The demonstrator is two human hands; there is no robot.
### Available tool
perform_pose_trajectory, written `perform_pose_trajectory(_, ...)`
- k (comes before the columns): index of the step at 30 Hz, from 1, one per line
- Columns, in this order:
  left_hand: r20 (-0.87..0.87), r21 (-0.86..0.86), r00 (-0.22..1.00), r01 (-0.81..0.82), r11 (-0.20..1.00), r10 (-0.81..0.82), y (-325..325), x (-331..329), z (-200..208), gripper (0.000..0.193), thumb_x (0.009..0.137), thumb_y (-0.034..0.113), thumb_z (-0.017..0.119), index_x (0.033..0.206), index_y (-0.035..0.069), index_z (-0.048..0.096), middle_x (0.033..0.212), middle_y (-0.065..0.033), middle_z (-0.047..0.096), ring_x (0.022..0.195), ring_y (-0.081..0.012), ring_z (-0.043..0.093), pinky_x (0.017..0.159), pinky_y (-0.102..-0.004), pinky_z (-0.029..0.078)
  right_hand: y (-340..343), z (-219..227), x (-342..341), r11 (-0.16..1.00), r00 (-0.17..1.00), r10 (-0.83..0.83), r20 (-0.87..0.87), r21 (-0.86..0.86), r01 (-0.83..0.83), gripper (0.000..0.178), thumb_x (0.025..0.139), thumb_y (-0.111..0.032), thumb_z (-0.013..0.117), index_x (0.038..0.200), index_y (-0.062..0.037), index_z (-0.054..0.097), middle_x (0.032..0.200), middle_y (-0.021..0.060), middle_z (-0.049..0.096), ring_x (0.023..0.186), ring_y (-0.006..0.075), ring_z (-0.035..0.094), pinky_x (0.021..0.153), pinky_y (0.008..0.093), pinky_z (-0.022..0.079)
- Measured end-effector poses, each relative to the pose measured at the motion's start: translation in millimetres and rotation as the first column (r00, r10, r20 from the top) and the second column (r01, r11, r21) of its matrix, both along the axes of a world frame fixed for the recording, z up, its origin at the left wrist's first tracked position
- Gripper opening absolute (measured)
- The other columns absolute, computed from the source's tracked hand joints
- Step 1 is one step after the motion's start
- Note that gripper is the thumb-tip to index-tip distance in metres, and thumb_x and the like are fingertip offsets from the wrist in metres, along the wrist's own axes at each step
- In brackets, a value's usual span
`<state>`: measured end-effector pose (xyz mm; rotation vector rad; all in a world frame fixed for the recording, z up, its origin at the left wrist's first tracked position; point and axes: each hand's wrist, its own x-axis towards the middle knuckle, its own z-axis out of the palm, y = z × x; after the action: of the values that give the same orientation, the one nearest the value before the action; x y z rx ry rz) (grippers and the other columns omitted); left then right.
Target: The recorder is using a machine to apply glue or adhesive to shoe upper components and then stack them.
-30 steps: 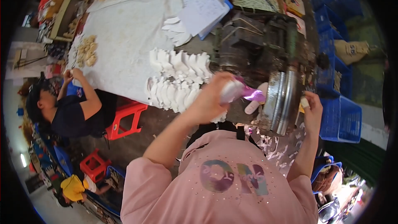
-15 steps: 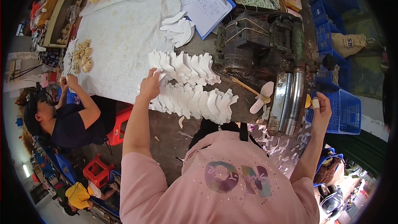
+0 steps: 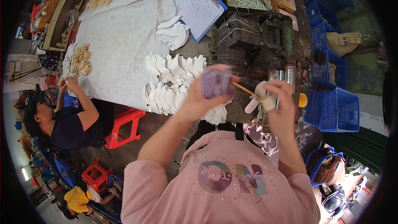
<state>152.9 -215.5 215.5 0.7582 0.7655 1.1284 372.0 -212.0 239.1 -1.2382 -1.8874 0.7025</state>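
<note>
My left hand is wrapped round a purple block-like thing, smeared by motion, so its kind does not show. It is held above the right end of two rows of white curved cut pieces. My right hand is bent beside the bristle end of a wooden-handled brush, its thumb in a tan wrap. Its fingers are blurred, and whether they touch the brush cannot be made out. Pale pink flat rounded pieces lie under the brush.
Behind my hands stands a dark machine with metal rollers. Papers on a blue clipboard lie farther back. Blue crates are stacked at right. A co-worker sits at left by a red stool.
My left hand has left the white pieces and moved right, now with the purple thing. My right hand has come inward from beyond the rollers to the brush.
</note>
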Motion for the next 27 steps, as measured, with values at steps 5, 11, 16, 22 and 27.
perform_pose_trajectory(5,0.185,0.029,0.983,-0.028,0.999,0.022,-9.1,64.2,14.2,0.062,0.073,-0.002,0.067,0.128,0.002,0.039,0.112,-0.0053,0.055,0.099,-0.0099,0.055,0.088,-0.0251,0.044,-17.1,-11.3,-20.5,0.996,0.955,-0.083,-0.283,-0.043,0.074,0.015,0.079,0.001,0.059,0.094,-0.0016,0.058,0.108,0.0117,0.055,0.100,0.0266,0.046,0.088,0.0364,0.037)
perform_pose_trajectory(11,0.099,0.081,0.991,-0.093,0.992,0.085,-17.5,90.1,14.1,0.061,0.075,-0.001,0.065,0.129,0.004,0.036,0.110,-0.0073,0.055,0.098,-0.0115,0.055,0.087,-0.0263,0.045,-20.9,-11.9,-3.9,0.966,0.986,-0.151,-0.072,0.200,0.163,0.021,0.075,0.005,0.058,0.095,-0.0030,0.057,0.107,0.0108,0.058,0.098,0.0270,0.046,0.085,0.0368,0.036)
perform_pose_trajectory(16,-0.035,0.130,0.990,-0.135,0.982,0.140,-16.8,99.8,10.0,0.062,0.073,-0.004,0.064,0.128,0.005,0.036,0.108,-0.0072,0.054,0.097,-0.0126,0.054,0.085,-0.0269,0.045,-20.3,-14.2,6.4,0.969,0.974,-0.171,-0.148,0.156,0.193,0.019,0.074,0.003,0.061,0.091,-0.0036,0.055,0.100,0.0152,0.050,0.093,0.0292,0.045,0.081,0.0358,0.038)
perform_pose_trajectory(22,-0.280,-0.049,0.913,-0.323,0.945,0.297,0.4,81.6,-7.6,0.045,0.076,-0.005,0.060,0.118,0.003,0.044,0.092,-0.0026,0.057,0.082,-0.0103,0.057,0.071,-0.0259,0.048,-10.3,4.9,74.9,0.973,0.874,-0.171,-0.455,-0.217,0.077,0.011,0.080,0.004,0.054,0.088,-0.0030,0.051,0.089,0.0090,0.054,0.084,0.0199,0.052,0.073,0.0300,0.041)
perform_pose_trajectory(27,-0.783,0.256,0.619,0.412,0.875,-0.063,-3.0,85.5,-11.0,0.056,0.072,-0.004,0.061,0.124,0.005,0.041,0.104,-0.0138,0.055,0.093,-0.0297,0.059,0.078,-0.0350,0.049,24.0,-2.6,160.8,0.974,0.928,-0.094,0.360,-0.161,0.161,0.013,0.077,0.000,0.054,0.087,-0.0069,0.053,0.083,0.0117,0.057,0.076,0.0282,0.054,0.072,0.0389,0.040)
